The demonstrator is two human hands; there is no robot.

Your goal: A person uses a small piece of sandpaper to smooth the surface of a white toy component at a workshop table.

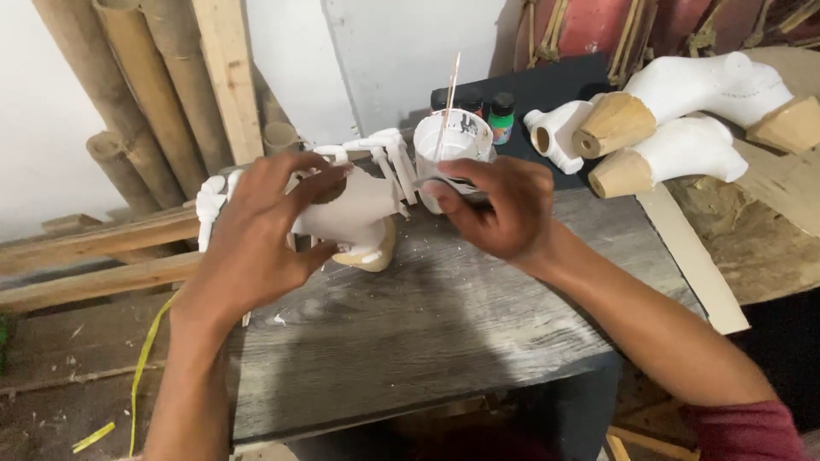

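My left hand (260, 230) lies over a white model figure (354, 209) with thin white limbs, gripping its body on the grey wooden board (410, 333). My right hand (500, 209) holds a white cup (453, 145) by its lower side, just right of the figure. A thin wooden stick (446, 98) stands in the cup, leaning upward. The figure's tan base (369, 256) rests on the board below my left fingers.
Small paint bottles (501, 115) stand behind the cup on a black surface. White sculpted pieces with tan wooden ends (683, 119) lie at the right. Bamboo poles (128, 94) and wood planks (94, 248) lean at the left. A yellow strip (145, 358) hangs at the board's left.
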